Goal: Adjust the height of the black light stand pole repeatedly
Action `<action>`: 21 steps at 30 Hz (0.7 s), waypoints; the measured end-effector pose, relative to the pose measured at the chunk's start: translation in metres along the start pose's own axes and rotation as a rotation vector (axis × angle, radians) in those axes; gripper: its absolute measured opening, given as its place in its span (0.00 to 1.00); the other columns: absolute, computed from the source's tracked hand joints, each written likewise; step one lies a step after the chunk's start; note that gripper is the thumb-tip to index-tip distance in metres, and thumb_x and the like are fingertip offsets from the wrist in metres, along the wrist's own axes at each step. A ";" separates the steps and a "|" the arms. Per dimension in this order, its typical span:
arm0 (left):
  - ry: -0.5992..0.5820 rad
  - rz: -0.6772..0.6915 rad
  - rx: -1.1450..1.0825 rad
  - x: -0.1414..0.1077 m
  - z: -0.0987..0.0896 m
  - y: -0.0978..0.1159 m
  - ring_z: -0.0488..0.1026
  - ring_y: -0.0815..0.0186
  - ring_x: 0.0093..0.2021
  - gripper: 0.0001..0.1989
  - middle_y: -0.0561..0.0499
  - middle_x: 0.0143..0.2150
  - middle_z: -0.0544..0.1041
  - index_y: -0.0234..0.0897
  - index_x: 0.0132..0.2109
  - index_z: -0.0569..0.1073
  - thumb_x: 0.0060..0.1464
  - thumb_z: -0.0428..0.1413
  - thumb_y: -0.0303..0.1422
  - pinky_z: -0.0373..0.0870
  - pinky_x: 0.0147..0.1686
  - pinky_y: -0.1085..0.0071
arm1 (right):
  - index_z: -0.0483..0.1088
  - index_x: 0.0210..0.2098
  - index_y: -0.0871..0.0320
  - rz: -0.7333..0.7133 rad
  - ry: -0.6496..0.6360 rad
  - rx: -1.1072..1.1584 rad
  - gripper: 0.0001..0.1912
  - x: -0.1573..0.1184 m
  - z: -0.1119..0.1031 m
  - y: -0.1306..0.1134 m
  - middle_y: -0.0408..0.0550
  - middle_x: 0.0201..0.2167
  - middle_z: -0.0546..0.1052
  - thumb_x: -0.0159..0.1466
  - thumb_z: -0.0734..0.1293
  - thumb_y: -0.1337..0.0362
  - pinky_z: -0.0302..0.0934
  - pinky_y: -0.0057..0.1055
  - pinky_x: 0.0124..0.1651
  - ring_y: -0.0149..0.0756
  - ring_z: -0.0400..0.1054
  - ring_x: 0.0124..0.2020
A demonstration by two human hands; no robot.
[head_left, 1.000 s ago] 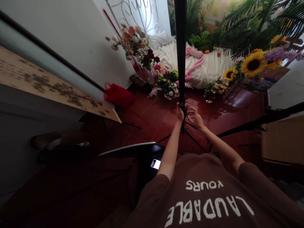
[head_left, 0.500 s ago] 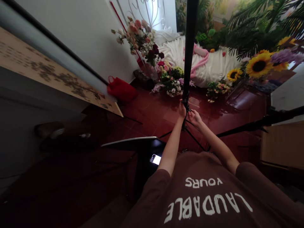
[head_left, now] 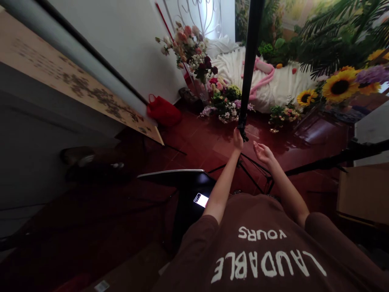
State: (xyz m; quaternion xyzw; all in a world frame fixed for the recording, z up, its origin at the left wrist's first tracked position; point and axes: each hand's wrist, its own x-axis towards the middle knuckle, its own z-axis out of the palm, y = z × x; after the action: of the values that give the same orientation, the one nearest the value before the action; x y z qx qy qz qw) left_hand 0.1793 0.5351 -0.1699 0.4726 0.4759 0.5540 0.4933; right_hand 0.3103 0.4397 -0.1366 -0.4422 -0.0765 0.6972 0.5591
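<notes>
Spreading beneath it all, red floor [head_left: 194, 140]. Black pole [head_left: 249, 69] rises tall from it, flowers [head_left: 227, 103] beyond, thin legs [head_left: 251, 178] splayed below. Step in hand now looks like steadying pole at its joint. Left hand [head_left: 238, 140] is right there, fingers narrow around pole, tips partly hidden. Right hand [head_left: 263, 153] hovers just beside, not touching, fingers loosely open, holding nothing. And small black clamp [head_left: 243, 130] at joint: working it would call for firm left hold, right fingers closer in.

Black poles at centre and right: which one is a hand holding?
The near-vertical tripod pole in the middle; the left hand grips its lower part. The slanting pole at right has no hand on it.
</notes>
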 end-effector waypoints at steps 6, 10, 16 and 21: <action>0.035 -0.095 0.164 -0.083 0.013 -0.024 0.44 0.61 0.77 0.34 0.40 0.77 0.48 0.37 0.73 0.52 0.67 0.42 0.50 0.42 0.75 0.58 | 0.76 0.34 0.54 -0.094 0.235 -0.092 0.09 -0.064 -0.102 -0.010 0.45 0.29 0.82 0.58 0.66 0.72 0.76 0.20 0.36 0.29 0.80 0.31; -0.274 -0.188 0.189 -0.132 0.044 -0.039 0.52 0.60 0.76 0.31 0.40 0.75 0.55 0.37 0.72 0.55 0.68 0.42 0.46 0.48 0.74 0.57 | 0.74 0.30 0.50 -0.179 0.441 -0.055 0.10 -0.108 -0.162 -0.013 0.43 0.28 0.82 0.56 0.65 0.72 0.76 0.22 0.34 0.29 0.80 0.30; -0.713 0.080 0.160 -0.168 0.117 -0.013 0.65 0.57 0.69 0.29 0.40 0.68 0.68 0.37 0.67 0.65 0.67 0.43 0.46 0.57 0.71 0.53 | 0.71 0.27 0.50 -0.350 0.646 0.001 0.06 -0.167 -0.209 -0.038 0.41 0.24 0.79 0.57 0.65 0.69 0.76 0.28 0.28 0.32 0.77 0.24; -0.969 0.233 -0.016 -0.189 0.195 0.030 0.65 0.58 0.68 0.28 0.40 0.67 0.69 0.37 0.66 0.66 0.67 0.43 0.47 0.59 0.70 0.58 | 0.73 0.34 0.50 -0.465 0.658 0.055 0.05 -0.207 -0.209 -0.082 0.42 0.30 0.81 0.63 0.64 0.63 0.74 0.25 0.33 0.29 0.77 0.28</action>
State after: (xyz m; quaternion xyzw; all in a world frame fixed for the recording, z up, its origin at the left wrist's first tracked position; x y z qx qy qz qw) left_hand 0.3825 0.3566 -0.1311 0.7218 0.1316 0.3260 0.5961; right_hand 0.5119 0.2133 -0.1028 -0.5975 0.0270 0.3751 0.7082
